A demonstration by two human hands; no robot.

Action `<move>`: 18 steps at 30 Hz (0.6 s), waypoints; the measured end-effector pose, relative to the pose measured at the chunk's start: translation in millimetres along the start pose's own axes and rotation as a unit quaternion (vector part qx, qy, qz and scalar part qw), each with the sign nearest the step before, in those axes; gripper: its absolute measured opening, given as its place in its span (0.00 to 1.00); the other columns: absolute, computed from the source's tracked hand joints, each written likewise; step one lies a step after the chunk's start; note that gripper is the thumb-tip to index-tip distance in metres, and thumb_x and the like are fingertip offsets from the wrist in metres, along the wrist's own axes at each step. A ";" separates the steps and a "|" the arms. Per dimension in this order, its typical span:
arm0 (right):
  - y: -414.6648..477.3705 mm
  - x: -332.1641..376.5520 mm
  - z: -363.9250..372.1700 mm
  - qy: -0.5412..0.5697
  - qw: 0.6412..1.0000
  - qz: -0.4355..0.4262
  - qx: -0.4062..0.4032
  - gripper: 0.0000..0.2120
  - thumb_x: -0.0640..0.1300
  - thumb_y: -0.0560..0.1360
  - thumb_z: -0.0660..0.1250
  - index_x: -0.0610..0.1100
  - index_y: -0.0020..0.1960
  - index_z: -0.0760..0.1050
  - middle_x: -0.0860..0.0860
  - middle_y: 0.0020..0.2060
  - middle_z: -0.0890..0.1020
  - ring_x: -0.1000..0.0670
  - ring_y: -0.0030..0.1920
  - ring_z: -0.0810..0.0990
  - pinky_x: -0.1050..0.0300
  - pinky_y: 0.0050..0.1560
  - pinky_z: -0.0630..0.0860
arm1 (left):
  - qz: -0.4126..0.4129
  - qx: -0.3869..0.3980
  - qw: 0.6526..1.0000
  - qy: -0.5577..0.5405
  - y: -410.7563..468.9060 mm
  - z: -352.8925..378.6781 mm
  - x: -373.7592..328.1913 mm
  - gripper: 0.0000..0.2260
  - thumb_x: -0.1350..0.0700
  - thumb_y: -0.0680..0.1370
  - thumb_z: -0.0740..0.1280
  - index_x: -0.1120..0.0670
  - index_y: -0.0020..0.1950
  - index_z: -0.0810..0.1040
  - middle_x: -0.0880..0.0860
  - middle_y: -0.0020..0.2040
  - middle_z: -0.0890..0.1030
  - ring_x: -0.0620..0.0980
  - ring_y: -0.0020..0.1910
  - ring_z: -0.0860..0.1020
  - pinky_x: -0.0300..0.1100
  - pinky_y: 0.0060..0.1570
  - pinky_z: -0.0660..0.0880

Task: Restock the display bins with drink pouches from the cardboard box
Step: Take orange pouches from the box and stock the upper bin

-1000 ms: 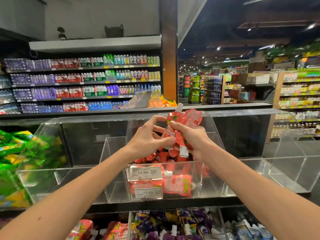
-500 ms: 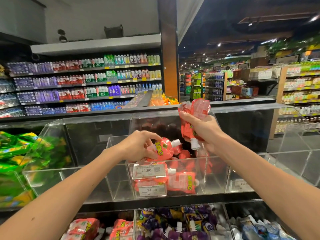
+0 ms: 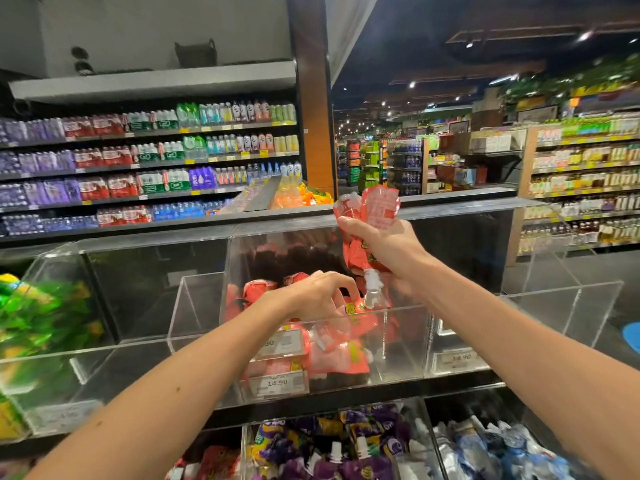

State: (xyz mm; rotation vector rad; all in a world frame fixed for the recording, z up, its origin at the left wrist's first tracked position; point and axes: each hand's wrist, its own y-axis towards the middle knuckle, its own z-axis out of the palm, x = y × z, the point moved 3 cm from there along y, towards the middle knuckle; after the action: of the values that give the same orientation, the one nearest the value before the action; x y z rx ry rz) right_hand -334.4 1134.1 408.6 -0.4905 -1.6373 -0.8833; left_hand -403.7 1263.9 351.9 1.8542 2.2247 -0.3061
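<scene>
Above the clear middle bin (image 3: 401, 344), the right hand (image 3: 384, 245) clenches a bunch of red pouches (image 3: 379, 209) while the left hand (image 3: 310, 296) curls its fingers over one pouch (image 3: 354, 310) atop the pile (image 3: 337, 360) — best laid flat, not dropped.

Only two forearms and two hands of the person are shown. The left forearm (image 3: 214, 358) and the right forearm (image 3: 502, 323) are seen bare along their whole visible length, and the wrists are uncovered as well. The left hand (image 3: 311, 296) and the right hand (image 3: 381, 240) are bare too. A small dark mole (image 3: 178, 389) is marked on the upper side of the left forearm, roughly midway along it. Both arms are slender and smooth. The fingernails are blurred and cannot be judged.
</scene>
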 end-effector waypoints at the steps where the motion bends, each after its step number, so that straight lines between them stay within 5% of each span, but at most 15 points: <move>1: 0.2 0.2 -0.5 -0.005 1.000 -0.004 0.001 0.16 0.57 0.71 0.75 0.48 0.52 0.80 0.50 0.43 0.84 0.52 0.45 0.83 0.61 0.39 0.77 | -0.001 0.017 1.000 0.012 3.1 1.8 -1.0 0.17 0.55 0.75 0.73 0.48 0.63 0.77 0.50 0.47 0.82 0.44 0.45 0.77 0.42 0.45 0.76; 5: 2.4 -3.0 1.8 -0.010 1.000 0.001 0.008 0.13 0.57 0.70 0.75 0.50 0.48 0.80 0.49 0.44 0.85 0.50 0.48 0.84 0.54 0.48 0.80 | -0.033 0.084 0.995 0.052 14.0 5.7 -2.8 0.16 0.45 0.69 0.78 0.47 0.53 0.82 0.46 0.39 0.79 0.45 0.38 0.76 0.39 0.34 0.71; 10: 3.0 -8.9 6.3 -0.024 1.000 0.009 0.013 0.18 0.57 0.70 0.76 0.47 0.54 0.81 0.49 0.47 0.85 0.49 0.49 0.84 0.49 0.54 0.81 | -0.080 0.175 0.975 0.107 23.6 6.1 -15.8 0.08 0.49 0.74 0.74 0.49 0.41 0.77 0.45 0.34 0.75 0.46 0.33 0.74 0.38 0.31 0.71; 15: -1.6 -12.3 9.2 -0.023 0.999 0.024 0.030 0.11 0.54 0.71 0.75 0.50 0.48 0.79 0.48 0.46 0.85 0.50 0.47 0.84 0.58 0.45 0.81 | -0.106 0.219 0.967 0.069 11.7 8.1 -15.0 0.16 0.52 0.79 0.68 0.56 0.65 0.77 0.51 0.44 0.79 0.48 0.39 0.76 0.39 0.37 0.74; 18: -2.4 -14.3 8.7 -0.027 0.999 0.035 0.029 0.13 0.53 0.71 0.76 0.46 0.50 0.81 0.43 0.47 0.86 0.47 0.48 0.85 0.53 0.48 0.83 | -0.068 0.161 0.985 -0.006 -2.9 -5.5 -7.5 0.16 0.52 0.82 0.65 0.53 0.69 0.77 0.49 0.60 0.80 0.45 0.52 0.78 0.40 0.54 0.77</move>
State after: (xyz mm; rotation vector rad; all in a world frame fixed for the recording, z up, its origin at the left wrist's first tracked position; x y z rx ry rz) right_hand -338.1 1141.3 393.7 -0.5304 -1.6801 -0.7745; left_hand -405.5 1258.0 359.4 1.8395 2.4156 -0.7394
